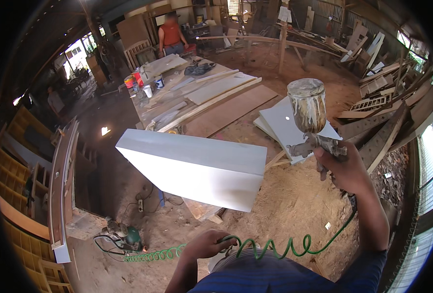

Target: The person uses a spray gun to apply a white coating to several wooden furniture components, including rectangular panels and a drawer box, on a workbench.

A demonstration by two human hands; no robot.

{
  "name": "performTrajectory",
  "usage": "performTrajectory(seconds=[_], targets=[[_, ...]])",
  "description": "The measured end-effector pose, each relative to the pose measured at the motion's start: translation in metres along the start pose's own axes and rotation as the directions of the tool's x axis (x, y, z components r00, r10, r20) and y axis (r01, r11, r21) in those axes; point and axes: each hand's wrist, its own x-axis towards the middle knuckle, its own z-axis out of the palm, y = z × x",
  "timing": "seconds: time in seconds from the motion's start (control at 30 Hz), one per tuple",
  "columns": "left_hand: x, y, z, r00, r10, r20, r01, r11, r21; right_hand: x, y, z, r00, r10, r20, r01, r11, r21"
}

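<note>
My right hand (342, 166) grips a metal spray gun (314, 146) with a paint-streaked cup (306, 105) on top, held at the right. My left hand (207, 244), low in the middle, is closed on the green coiled hose (294, 246), which runs up toward the gun's lower end and left toward a green compressor (131, 237). In front of me stands a white box-like panel (192, 171), lit brightly on its near face. Behind the gun, white boards (272, 122) lie stacked.
A workbench (231, 102) holds planks, cans (148, 90) and dark cloth. A person in a red top (171, 36) stands behind it. Scrap wood (382, 95) is piled at the right; wooden furniture frames (18, 166) line the left. Dusty ground (285, 205) lies beneath.
</note>
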Motion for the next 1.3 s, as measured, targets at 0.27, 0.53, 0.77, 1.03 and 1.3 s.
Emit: performTrajectory(seconds=[0.27,0.53,0.77,1.03,1.3], targets=[[-0.025,-0.017,-0.05,0.999,-0.033,-0.024,0.034,0.999,0.023,0.014,-0.029,0.064,0.998,0.058,-0.036,-0.061,0.995,-0.073],[-0.064,-0.054,-0.112,0.994,0.055,-0.097,-0.057,0.998,-0.018,0.049,-0.057,0.152,0.998,0.066,0.024,-0.063,0.99,-0.125],[-0.099,-0.093,-0.166,0.989,0.017,-0.147,-0.026,0.998,-0.061,0.076,-0.106,0.241,0.996,0.036,0.086,-0.017,0.977,-0.214],[-0.131,-0.122,-0.212,0.98,-0.089,-0.176,0.065,0.988,-0.141,0.112,-0.148,0.323,0.956,-0.052,0.29,0.122,0.966,-0.229],[-0.151,-0.143,-0.233,0.959,-0.085,-0.27,0.024,0.975,-0.221,0.149,-0.157,0.378,0.928,-0.135,0.348,0.21,0.96,-0.186]])
